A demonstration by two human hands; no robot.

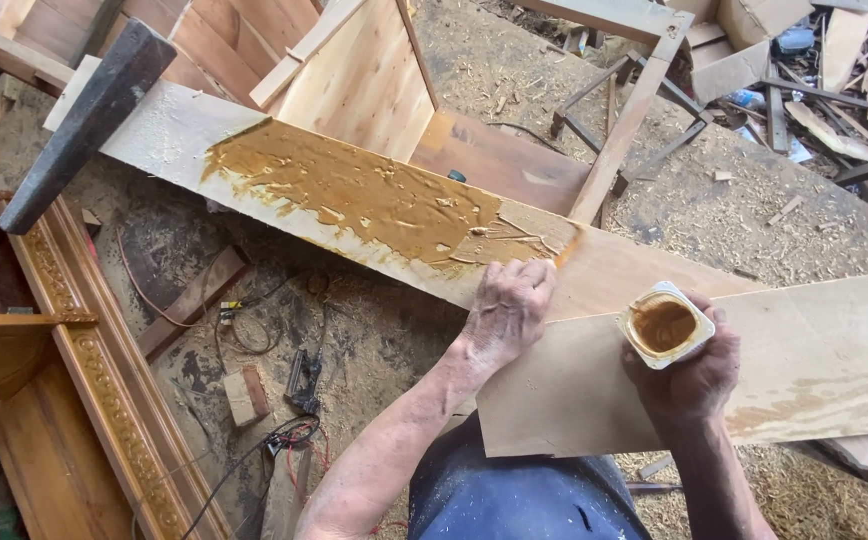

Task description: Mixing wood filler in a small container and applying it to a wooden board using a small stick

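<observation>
Hands: left [507, 312] hides spreader, right [692, 378] grips cup [665, 325]

Left hand [507, 312]: centre frame, fingers spreading brown paste [354, 200] on the long board [654, 270].
Right hand [694, 375]: lower right, gripping an open white tub [666, 325] of paste.

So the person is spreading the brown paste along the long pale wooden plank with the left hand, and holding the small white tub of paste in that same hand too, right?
Not quite. The left hand does spread the brown paste on the long pale wooden plank, but the small white tub sits in the right hand, as the head view shows.
</observation>
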